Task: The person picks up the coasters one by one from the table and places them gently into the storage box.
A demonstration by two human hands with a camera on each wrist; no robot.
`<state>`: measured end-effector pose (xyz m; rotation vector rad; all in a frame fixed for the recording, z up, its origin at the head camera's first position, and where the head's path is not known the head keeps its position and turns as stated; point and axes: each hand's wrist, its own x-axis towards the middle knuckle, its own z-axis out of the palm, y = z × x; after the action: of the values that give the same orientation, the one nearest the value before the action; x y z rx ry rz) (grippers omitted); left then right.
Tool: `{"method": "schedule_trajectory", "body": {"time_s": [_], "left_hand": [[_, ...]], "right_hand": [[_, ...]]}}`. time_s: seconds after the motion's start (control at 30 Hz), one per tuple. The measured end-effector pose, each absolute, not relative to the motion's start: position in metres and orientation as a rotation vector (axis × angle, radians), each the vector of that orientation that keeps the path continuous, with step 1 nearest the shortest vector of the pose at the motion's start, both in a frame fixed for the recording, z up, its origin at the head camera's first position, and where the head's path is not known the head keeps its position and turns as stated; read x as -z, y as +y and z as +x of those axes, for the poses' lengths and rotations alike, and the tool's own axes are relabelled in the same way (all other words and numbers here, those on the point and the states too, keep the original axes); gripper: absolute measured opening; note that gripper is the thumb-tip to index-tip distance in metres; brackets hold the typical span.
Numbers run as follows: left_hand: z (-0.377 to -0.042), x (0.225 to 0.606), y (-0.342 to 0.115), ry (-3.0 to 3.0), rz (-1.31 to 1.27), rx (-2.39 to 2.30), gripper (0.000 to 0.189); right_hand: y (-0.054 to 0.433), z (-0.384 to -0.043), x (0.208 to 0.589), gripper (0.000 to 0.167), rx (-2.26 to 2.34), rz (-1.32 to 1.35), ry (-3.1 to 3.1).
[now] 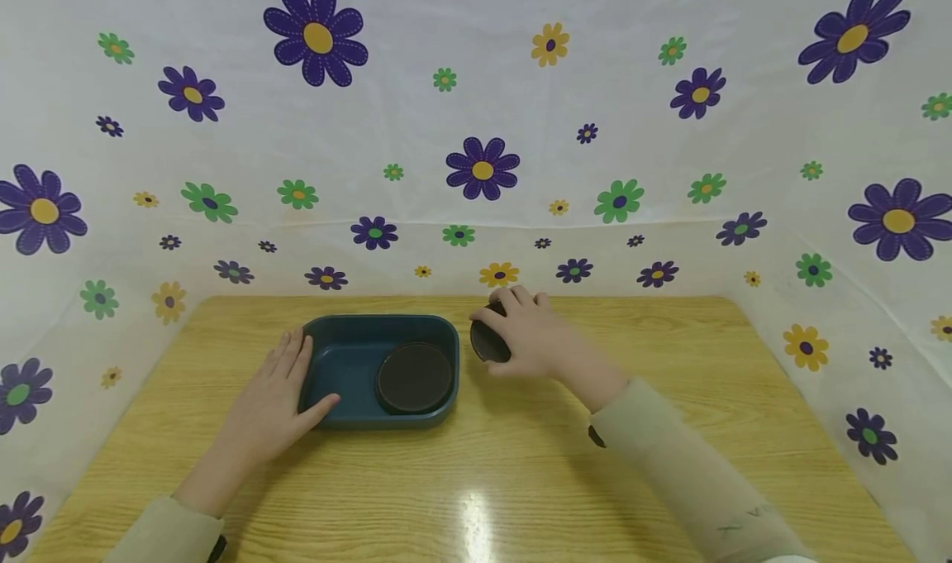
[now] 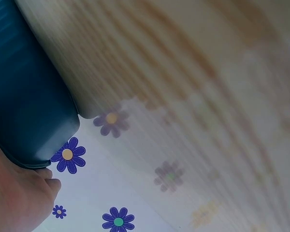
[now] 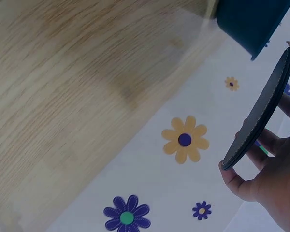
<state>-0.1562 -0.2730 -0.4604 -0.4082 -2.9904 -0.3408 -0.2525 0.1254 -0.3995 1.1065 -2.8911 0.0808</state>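
A dark blue rectangular tray (image 1: 342, 422) with raised walls stands on the wooden table. Inside it, at the right end, lies a round black coaster (image 1: 414, 378). My left hand (image 1: 271, 406) rests on the tray's left rim, fingers extended and thumb spread over the front left corner. In the left wrist view the fingertips show beside the tray's rim (image 2: 43, 162). Just right of the tray, my right hand (image 1: 531, 336) holds another round black coaster (image 1: 487, 340) by its edge, tilted up off the table. Stitching runs along that coaster's edge (image 3: 263, 104) in the right wrist view.
The wooden table (image 1: 476, 472) reaches back to a white cloth (image 1: 521, 116) printed with purple, green and yellow flowers. The cloth stands upright behind the table and along both sides.
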Motion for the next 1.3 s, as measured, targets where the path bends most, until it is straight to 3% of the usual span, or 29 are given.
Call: {"method": "schedule_trajectory", "body": {"time_s": [1.3], "left_hand": [[-0.158, 0.463, -0.275, -2.977, -0.42, 0.336, 0.102]], "right_hand": [[0.028, -0.234, 0.409, 0.07, 0.01, 1.391, -2.748]]}}
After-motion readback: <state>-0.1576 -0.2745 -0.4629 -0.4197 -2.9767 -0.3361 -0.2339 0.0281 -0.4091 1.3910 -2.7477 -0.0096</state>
